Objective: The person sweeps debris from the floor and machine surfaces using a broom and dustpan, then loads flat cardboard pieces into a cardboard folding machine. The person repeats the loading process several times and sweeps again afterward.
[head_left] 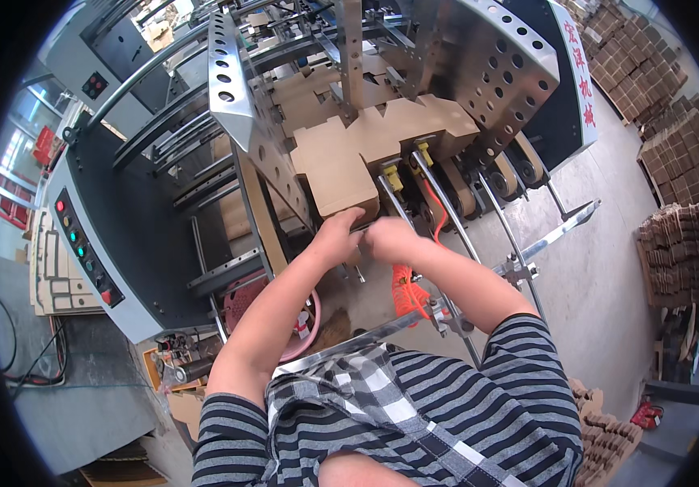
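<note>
A stack of flat brown cardboard blanks lies in the machine's feed, between upright perforated metal plates. My left hand is at its near edge, fingers bent against the front of the blanks. Close to its right, my right hand is curled closed at the near right corner of the stack. Whatever it may hold is hidden by the fingers. Just beyond the right hand, yellow clamps sit on metal rods below the blanks' overhanging flaps.
A perforated plate rises at right, another at left. A button panel fronts the machine's left side. Coiled orange air hose hangs below my right forearm, near a metal crossbar and a pink basket. Cardboard stacks stand far right.
</note>
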Action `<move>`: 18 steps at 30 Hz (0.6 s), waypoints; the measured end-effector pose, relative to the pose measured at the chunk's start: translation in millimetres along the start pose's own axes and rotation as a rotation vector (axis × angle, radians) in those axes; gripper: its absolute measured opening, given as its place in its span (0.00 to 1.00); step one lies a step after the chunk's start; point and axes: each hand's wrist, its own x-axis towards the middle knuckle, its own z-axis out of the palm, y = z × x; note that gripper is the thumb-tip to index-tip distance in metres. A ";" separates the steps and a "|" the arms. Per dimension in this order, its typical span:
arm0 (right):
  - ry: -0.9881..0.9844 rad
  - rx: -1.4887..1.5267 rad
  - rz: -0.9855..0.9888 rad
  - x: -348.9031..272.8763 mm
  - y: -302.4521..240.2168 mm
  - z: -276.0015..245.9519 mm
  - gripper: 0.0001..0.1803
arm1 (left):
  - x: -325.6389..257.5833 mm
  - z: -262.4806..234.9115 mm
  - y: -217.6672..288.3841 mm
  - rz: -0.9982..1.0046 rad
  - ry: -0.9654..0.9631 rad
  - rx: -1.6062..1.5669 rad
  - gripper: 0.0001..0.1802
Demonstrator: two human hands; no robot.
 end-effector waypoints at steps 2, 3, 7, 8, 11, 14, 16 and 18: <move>-0.320 -0.051 -0.065 -8.5 -12.9 10.5 0.10 | -14.8 -2.9 4.0 0.005 -0.011 -0.009 0.21; -0.421 -0.017 -0.109 -12.8 -24.1 6.5 0.10 | -27.6 -6.2 4.5 -0.028 -0.013 -0.029 0.19; -0.459 0.115 -0.352 -1.4 -83.9 14.7 0.13 | -77.8 -22.6 12.4 -0.066 0.135 -0.023 0.15; -0.430 0.069 -0.389 14.3 -91.9 54.1 0.12 | -80.8 -26.2 21.4 -0.076 0.173 -0.059 0.14; -0.156 0.112 -0.726 28.1 -132.0 68.1 0.12 | -100.8 -50.1 30.9 -0.044 0.286 -0.065 0.12; -0.340 0.146 -0.515 23.7 -130.6 50.2 0.13 | -123.6 -66.2 34.8 0.007 0.374 -0.010 0.12; -0.473 0.047 -0.305 13.5 -103.1 -2.8 0.12 | -150.9 -68.1 21.5 -0.165 0.386 -0.102 0.11; -0.400 0.058 -0.042 8.1 -67.0 -58.2 0.13 | -190.2 -72.1 4.9 -0.186 0.483 -0.068 0.10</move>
